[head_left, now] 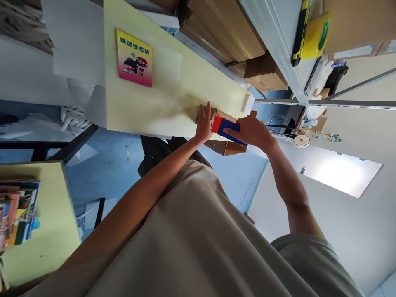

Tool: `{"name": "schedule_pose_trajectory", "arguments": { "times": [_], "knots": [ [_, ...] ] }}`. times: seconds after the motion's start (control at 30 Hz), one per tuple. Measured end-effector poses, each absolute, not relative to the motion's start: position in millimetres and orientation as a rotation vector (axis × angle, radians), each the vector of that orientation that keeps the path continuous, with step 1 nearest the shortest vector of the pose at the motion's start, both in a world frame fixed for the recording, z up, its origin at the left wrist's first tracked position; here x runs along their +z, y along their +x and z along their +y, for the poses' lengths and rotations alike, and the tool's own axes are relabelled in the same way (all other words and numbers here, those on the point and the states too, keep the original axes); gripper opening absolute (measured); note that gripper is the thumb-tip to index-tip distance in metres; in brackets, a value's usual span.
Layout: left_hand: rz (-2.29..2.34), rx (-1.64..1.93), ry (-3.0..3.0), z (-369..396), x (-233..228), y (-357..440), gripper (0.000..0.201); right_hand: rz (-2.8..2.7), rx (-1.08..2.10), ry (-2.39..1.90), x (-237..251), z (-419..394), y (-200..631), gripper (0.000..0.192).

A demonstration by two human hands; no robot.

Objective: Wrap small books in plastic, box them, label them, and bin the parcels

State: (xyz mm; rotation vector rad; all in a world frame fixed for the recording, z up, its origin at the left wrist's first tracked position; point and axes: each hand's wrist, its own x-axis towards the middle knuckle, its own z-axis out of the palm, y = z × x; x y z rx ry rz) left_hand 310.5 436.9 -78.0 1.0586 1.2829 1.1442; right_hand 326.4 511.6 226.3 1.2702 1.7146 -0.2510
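A small cardboard box (224, 147) with raised flaps stands at the near edge of the pale yellow table (161, 111). My left hand (204, 126) lies against its side, fingers stretched out and apart. My right hand (252, 131) is closed around a blue block-shaped item with a red end (230, 128), its thumb along the blue face. The red end points toward my left hand, over the cardboard box. The inside of the box is mostly hidden behind my hands. Farther along the table lies a yellow and pink booklet (134, 57) with cartoon figures.
Large cardboard boxes (222, 29) line the table's far side. A small white box (248, 104) stands near the table's end. A metal shelf (278, 45) carries a yellow-black cutter (300, 33) and yellow tape roll (315, 37). Books (18, 214) lie on another table at lower left.
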Motion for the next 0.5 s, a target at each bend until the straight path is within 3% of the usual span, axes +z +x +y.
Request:
{"name": "schedule_pose_trajectory", "arguments": {
  "times": [0.2,0.5],
  "knots": [
    [1.125,1.107,1.253,463.3,-97.1,276.9,0.044,1.720,-0.217,1.246,224.0,520.7,320.3,0.067],
    [1.173,1.057,1.244,454.6,-90.2,274.7,0.046,1.601,-0.298,1.262,218.0,573.9,337.8,0.076]
  ]
}}
